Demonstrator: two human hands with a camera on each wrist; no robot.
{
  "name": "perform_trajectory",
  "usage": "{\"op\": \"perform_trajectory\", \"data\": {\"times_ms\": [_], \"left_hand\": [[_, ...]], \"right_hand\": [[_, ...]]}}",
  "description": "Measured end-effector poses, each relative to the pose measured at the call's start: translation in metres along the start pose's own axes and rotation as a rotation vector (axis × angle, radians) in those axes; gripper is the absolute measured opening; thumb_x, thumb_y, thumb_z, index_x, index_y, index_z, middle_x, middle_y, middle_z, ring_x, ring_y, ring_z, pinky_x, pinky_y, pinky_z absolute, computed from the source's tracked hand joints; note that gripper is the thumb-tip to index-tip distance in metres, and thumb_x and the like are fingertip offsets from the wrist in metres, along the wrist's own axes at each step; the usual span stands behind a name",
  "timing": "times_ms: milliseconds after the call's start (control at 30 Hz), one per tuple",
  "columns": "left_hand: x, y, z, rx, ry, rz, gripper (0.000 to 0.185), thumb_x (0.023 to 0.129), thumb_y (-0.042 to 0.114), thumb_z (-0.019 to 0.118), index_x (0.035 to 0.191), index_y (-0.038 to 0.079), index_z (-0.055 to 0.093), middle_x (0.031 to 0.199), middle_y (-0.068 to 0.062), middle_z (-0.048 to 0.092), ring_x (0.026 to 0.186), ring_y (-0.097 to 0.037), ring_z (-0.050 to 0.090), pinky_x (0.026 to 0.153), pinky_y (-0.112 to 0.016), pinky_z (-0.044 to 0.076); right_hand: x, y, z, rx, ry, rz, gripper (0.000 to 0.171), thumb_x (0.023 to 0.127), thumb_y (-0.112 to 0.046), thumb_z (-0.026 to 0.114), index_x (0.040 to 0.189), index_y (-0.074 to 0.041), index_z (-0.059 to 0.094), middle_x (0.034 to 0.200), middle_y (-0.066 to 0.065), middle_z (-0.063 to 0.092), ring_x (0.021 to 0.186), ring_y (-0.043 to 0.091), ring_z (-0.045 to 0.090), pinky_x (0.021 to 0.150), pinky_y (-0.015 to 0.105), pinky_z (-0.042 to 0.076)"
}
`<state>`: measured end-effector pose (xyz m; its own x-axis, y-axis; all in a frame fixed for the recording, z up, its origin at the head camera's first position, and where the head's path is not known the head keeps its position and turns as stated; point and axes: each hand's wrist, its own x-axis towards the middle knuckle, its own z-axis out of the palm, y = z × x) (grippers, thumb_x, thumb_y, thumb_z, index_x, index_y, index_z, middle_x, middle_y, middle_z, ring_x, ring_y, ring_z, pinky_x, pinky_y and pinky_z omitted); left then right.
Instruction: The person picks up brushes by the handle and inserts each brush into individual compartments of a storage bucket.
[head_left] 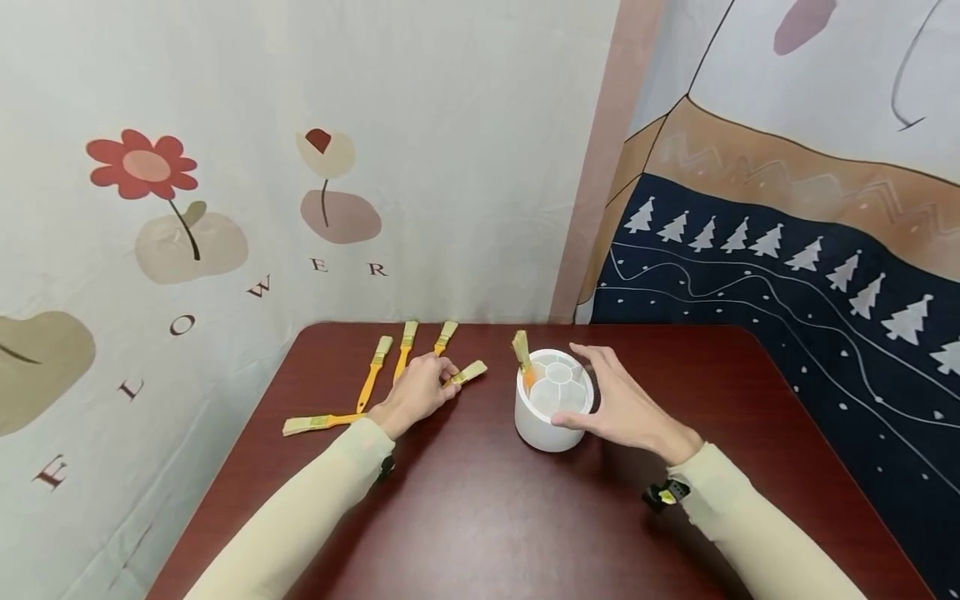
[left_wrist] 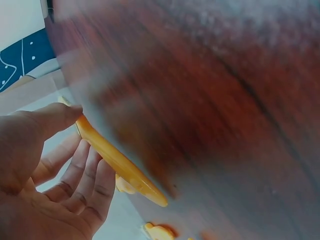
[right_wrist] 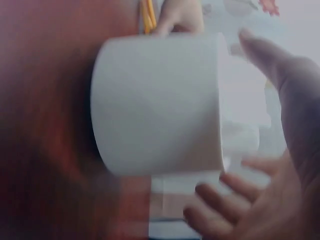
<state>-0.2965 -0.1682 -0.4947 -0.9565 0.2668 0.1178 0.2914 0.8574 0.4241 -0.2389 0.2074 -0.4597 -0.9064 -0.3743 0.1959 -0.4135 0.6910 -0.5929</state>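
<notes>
A round white plastic holder [head_left: 553, 402] with divided compartments is seen standing on the dark red wooden bench [head_left: 480, 517], one yellow-handled flat brush [head_left: 522, 357] propped upright in a compartment at its left edge. The right hand [head_left: 622, 407] is curved round the holder's right side, thumb at the near wall and fingers over the far rim, so this grip is closed about the holder. The left hand [head_left: 417, 390] is laid over a yellow-handled brush [head_left: 467, 374] left of the holder; in the left wrist view its handle [left_wrist: 120, 162] is pinched between thumb and fingers. Four more yellow-handled brushes [head_left: 372, 379] are spread on the bench just beyond and beside that hand.
</notes>
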Motion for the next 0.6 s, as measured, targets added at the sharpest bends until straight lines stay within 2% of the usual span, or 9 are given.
{"op": "perform_trajectory", "data": {"times_ms": [133, 300, 433, 600], "left_hand": [[-0.002, 0.001, 0.000, -0.003, 0.043, 0.026, 0.020, 0.104, 0.017, 0.089, 0.120, 0.005, 0.086, 0.110, -0.011, 0.077, 0.090, -0.020, 0.067, 0.079, -0.035, 0.061], [0.000, 0.005, -0.003, -0.011, 0.093, 0.054, 0.022, 0.104, 0.018, 0.089, 0.121, 0.003, 0.085, 0.109, -0.011, 0.076, 0.087, -0.019, 0.066, 0.078, -0.034, 0.060], [-0.002, 0.010, -0.005, -0.022, 0.133, 0.068, 0.023, 0.104, 0.017, 0.089, 0.122, 0.002, 0.085, 0.109, -0.012, 0.076, 0.091, -0.023, 0.071, 0.080, -0.037, 0.064], [-0.007, 0.015, -0.008, -0.061, 0.173, 0.070, 0.024, 0.103, 0.015, 0.088, 0.123, 0.002, 0.084, 0.110, -0.014, 0.075, 0.101, -0.030, 0.076, 0.087, -0.040, 0.066]], "right_hand": [[0.009, 0.009, -0.015, 0.074, -0.104, -0.068, 0.121, 0.087, -0.059, 0.102, 0.180, -0.018, 0.037, 0.175, 0.015, 0.047, 0.154, 0.037, 0.059, 0.124, 0.071, 0.056], [0.021, 0.018, -0.026, 0.099, -0.206, -0.095, 0.123, 0.084, -0.057, 0.105, 0.181, -0.027, 0.037, 0.180, 0.005, 0.045, 0.158, 0.031, 0.052, 0.128, 0.072, 0.052], [0.025, 0.023, -0.028, 0.115, -0.252, -0.130, 0.122, 0.083, -0.055, 0.106, 0.181, -0.031, 0.038, 0.179, 0.001, 0.047, 0.158, 0.029, 0.051, 0.130, 0.074, 0.049], [0.027, 0.025, -0.028, 0.130, -0.282, -0.163, 0.120, 0.084, -0.052, 0.106, 0.181, -0.028, 0.040, 0.178, 0.003, 0.050, 0.157, 0.031, 0.052, 0.130, 0.075, 0.048]]}}
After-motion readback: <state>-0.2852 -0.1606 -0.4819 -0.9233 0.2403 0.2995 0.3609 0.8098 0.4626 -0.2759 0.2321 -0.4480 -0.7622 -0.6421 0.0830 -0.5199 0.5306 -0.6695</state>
